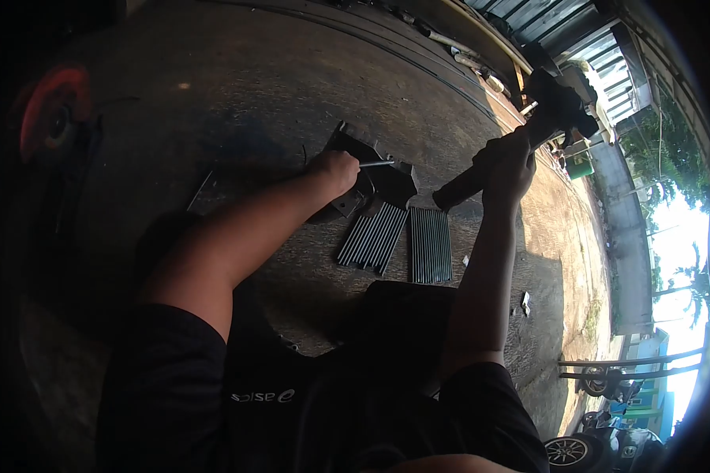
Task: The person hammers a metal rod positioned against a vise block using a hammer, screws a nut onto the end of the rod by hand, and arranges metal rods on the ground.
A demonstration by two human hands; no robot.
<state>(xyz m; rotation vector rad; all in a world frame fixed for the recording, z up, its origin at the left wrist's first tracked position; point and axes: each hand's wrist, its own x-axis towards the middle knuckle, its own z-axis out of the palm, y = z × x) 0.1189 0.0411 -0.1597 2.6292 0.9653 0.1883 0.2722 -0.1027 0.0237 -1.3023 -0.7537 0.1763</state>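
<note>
The left hand (pixel 339 173) has its fingers closed around a slim metal rod (pixel 377 163), straight, smooth and greyish, whose exposed end points to the right of the fingers. Directly beneath and beside those fingers sits a dark metal fixture (pixel 400 185), flat-faced and angular, with a curved piece on its near side; whether the rod touches it cannot be told.

The right hand (pixel 509 169), well apart to the right, has its fingers wrapped around the body of a dark tool (pixel 467 183). Its body is a long, rounded cylinder, with one end slanting down to the left of the fingers and a bulky, irregular head beyond them, too dark to read in detail.

On the near side of the left fingers, slightly to their right, lies a slanted row of rods (pixel 372 238), slender, straight and with a dull metallic sheen, their near ends uneven. Just beside it, between the two hands but closer to the body, is a straighter row of rods (pixel 431 244), packed parallel into a neat rectangle.

All this rests on brown, rough, mottled ground (pixel 284 87). Far to the left of the left fingers stands a round red disc (pixel 55 118), blurred, with a darker centre. Long thin bars (pixel 386 47) stretch along the ground beyond both hands.
</note>
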